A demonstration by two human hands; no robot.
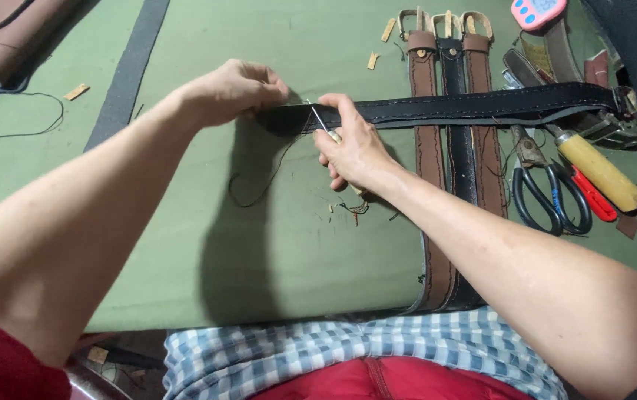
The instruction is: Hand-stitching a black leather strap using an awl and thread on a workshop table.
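A black leather belt runs left to right across the green mat. My left hand pinches its left end. My right hand grips a small awl with a thin metal point, its tip touching the belt's edge near the left end, thumb resting on the belt. A dark thread hangs from the belt end and loops on the mat.
Three belts, two brown and one black, lie lengthwise under the held belt. Black-handled scissors, a yellow-handled tool, a red tool and a pink timer sit at the right. A dark strip lies at the left.
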